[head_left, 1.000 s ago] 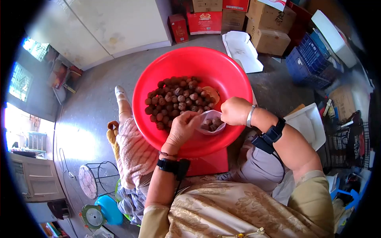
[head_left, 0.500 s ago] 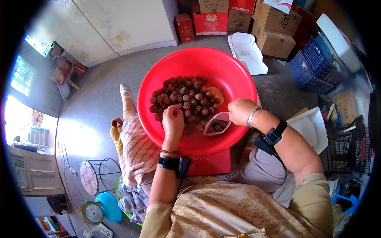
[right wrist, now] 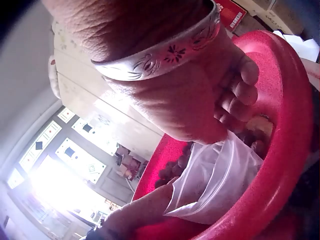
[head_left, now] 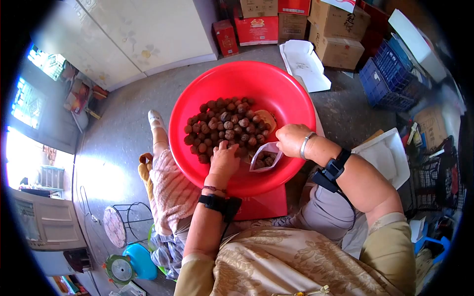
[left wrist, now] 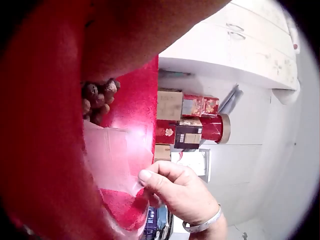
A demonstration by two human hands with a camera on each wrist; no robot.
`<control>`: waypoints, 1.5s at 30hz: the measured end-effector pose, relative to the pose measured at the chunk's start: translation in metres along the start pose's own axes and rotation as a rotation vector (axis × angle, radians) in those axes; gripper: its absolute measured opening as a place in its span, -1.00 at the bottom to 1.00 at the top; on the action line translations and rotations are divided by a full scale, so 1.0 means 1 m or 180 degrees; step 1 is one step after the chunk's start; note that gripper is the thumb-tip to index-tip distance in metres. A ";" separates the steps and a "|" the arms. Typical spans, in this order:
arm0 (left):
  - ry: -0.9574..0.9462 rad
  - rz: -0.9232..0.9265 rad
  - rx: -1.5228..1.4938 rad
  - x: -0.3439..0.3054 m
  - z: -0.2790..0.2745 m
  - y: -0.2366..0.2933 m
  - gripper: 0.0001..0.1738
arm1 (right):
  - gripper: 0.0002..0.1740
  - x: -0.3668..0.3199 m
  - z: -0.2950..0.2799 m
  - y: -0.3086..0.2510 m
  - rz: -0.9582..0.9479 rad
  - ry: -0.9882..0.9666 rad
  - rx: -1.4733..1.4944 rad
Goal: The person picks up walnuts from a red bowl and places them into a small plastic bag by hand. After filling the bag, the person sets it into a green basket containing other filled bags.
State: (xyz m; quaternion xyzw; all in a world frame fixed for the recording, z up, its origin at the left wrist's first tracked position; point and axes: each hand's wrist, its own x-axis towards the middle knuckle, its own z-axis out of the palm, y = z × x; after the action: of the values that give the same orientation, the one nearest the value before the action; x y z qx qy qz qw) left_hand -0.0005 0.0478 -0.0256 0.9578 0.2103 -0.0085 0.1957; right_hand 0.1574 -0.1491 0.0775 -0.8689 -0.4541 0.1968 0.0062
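Observation:
A red basin (head_left: 197,89) holds a heap of brown walnuts (head_left: 229,126). My right hand (head_left: 294,140) pinches the rim of a clear plastic bag (head_left: 259,166) at the basin's near right side; some walnuts lie inside the bag. In the left wrist view, the right thumb and fingers (left wrist: 182,192) grip the bag's edge (left wrist: 112,150). At the near edge of the heap, my left hand (head_left: 223,162) has its fingers bent down among the walnuts, left of the bag; whether they hold any is unclear. The bag (right wrist: 215,185) partly hides the left hand (right wrist: 150,205) in the right wrist view.
The basin rests above a red box (head_left: 261,204) between the legs. White foam trays (head_left: 306,66) lie behind and to the right. Cardboard boxes (head_left: 338,49) and a blue crate (head_left: 382,84) stand at the back right, a round-topped stool (head_left: 114,227) at the left.
My left hand let go of the bag's rim and moved left to the heap, then came slightly back toward me and right. My right hand kept its grip on the bag.

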 end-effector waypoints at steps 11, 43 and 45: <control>0.0216 0.0129 -0.0674 0.012 0.020 -0.018 -0.60 | -0.76 -0.002 -0.003 -0.002 -0.0018 0.0018 0.0064; -0.1294 0.0683 0.0020 0.001 0.025 -0.018 -0.70 | -0.75 0.000 0.006 0.004 -0.0107 0.0094 -0.0028; -0.1411 0.0705 -0.0101 0.000 0.027 -0.019 -0.70 | -0.75 -0.001 0.004 0.003 -0.0104 0.0109 -0.0025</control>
State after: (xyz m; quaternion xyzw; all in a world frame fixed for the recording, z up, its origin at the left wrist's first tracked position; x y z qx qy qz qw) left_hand -0.0064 0.0533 -0.0581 0.9466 0.0560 -0.1935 0.2518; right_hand 0.1574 -0.1526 0.0733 -0.8646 -0.4689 0.1800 0.0138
